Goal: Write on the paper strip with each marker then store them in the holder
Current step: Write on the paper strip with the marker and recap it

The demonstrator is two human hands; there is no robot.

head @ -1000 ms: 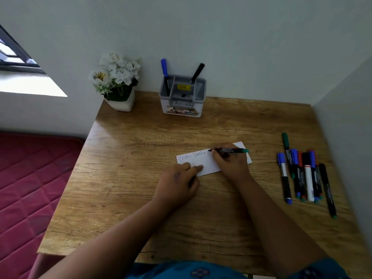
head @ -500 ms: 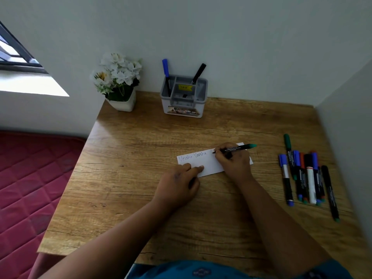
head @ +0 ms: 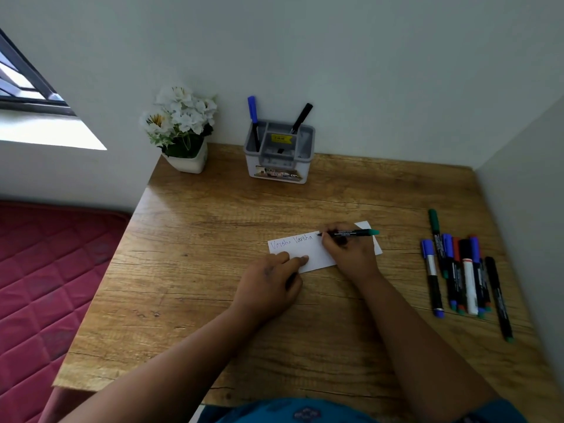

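A white paper strip (head: 308,248) lies on the wooden desk (head: 213,239) with two handwritten words at its left end. My right hand (head: 351,254) grips a black marker with a green end (head: 351,233), its tip on the strip just right of the second word. My left hand (head: 268,285) rests on the desk, two straight fingertips pressing the strip's lower left edge. A grey holder (head: 279,154) stands at the back with a blue-capped marker (head: 252,117) and a black marker (head: 300,117) in it. Several markers (head: 460,270) lie in a row at the right.
A white pot of white flowers (head: 183,129) stands at the desk's back left corner. Walls close the back and the right side. A red mattress (head: 45,285) lies below the desk's left edge. A window is at upper left.
The marker in my right hand has swung its green end up and back down while the tip stayed at the strip. My left hand has not moved.
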